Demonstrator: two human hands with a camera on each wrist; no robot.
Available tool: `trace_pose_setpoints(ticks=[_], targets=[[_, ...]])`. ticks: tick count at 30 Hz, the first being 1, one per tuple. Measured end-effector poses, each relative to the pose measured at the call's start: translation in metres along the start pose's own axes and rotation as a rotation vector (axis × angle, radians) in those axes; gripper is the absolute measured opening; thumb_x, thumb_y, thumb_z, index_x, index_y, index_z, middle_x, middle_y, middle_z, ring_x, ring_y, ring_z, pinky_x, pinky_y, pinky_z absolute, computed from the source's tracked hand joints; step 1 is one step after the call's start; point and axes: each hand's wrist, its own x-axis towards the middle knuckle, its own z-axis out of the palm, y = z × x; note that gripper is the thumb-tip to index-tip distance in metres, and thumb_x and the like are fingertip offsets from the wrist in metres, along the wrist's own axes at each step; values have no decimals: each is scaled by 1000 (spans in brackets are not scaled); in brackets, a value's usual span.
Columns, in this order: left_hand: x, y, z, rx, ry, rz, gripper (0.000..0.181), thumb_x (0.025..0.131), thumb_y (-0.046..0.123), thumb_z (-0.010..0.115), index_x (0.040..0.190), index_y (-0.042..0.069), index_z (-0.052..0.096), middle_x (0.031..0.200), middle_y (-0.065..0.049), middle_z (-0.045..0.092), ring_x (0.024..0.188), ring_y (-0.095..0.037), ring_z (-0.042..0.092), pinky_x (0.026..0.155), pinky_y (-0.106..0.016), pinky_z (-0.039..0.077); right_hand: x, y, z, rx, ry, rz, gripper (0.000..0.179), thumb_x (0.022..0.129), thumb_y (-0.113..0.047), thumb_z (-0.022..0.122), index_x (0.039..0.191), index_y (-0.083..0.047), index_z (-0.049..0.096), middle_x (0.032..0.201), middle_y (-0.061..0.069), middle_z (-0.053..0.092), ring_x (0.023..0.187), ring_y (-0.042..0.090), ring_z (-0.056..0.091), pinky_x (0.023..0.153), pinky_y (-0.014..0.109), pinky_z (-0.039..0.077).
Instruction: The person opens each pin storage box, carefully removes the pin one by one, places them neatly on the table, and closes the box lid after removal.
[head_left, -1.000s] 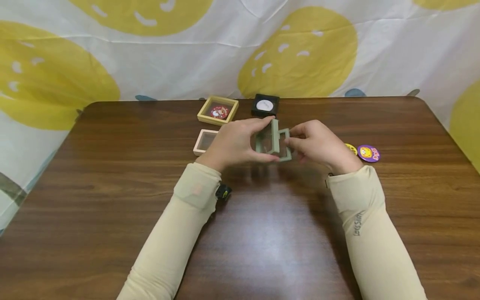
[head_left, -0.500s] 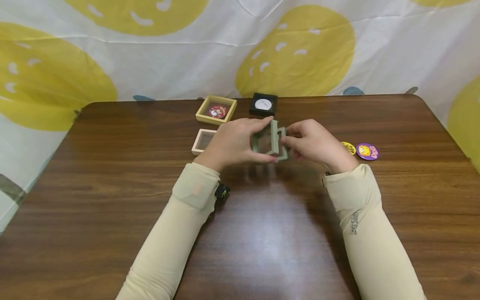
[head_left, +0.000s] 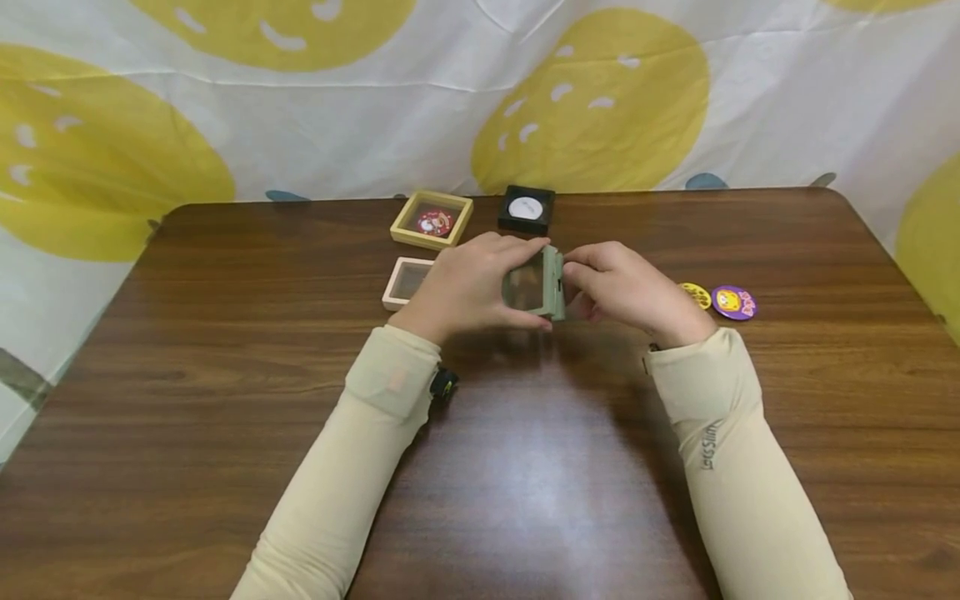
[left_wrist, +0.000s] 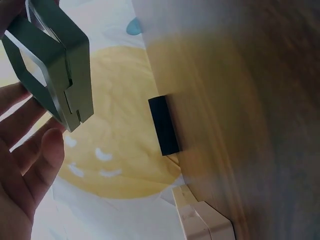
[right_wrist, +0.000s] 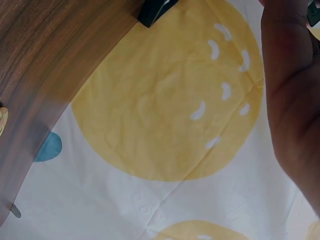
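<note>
A sage-green display frame with clear panes is held up over the table, its two halves face to face. My left hand grips it between thumb and fingers at opposite edges. From the right, my right hand pinches the other half with thumb and index finger. In the left wrist view the green frame shows a narrow seam and a notched catch along its side. Only part of my right hand shows in the right wrist view, with the frame mostly out of sight there.
Behind my hands stand a yellow frame holding a red badge and a black frame with a white disc. A pink frame is partly hidden by my left hand. Yellow and purple badges lie right. A patterned curtain hangs behind.
The right half of the green frame has moved left and up against the other half, closing the gap between them. My right hand has shifted slightly left with it.
</note>
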Motion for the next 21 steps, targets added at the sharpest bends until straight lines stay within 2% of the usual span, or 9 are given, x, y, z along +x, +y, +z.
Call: trace_pose_setpoints(ticks=[4,8,12,15,21], targets=[[1,-1,1,30,56,21,90,61,68,75,135,23,53,123,2,65,108,-14,59,73,-35,53,-1,-2,0,4,10,-2,34,101,-14,39,121,6,56,85,13,63,64,12,59,61,26,52],[1,-3,3,14,106,62,88,60,64,77,133,19,56,122,1,65,110,-16,59,85,-33,51,-1,-3,-1,11,10,-6,34,101,-16,39,123,5,55,85,13,64,65,11,59,63,26,51],[1,-3,3,-41,88,74,86,62,58,80,133,16,55,123,-1,63,112,-18,57,96,-32,46,-1,-4,-1,2,-2,2,34,100,-17,41,124,4,54,89,13,64,67,11,60,65,26,52],[1,-3,3,-54,69,71,85,63,55,81,133,15,54,124,-3,61,113,-20,56,97,-34,45,0,-5,1,-36,-8,0,33,99,-19,45,124,2,53,89,12,63,68,12,59,67,26,52],[1,-4,3,-28,58,80,87,61,57,81,132,13,55,125,-5,59,114,-23,55,94,-38,44,4,-5,7,-120,23,-20,30,95,-23,55,116,-2,57,76,5,59,64,15,56,62,27,49]])
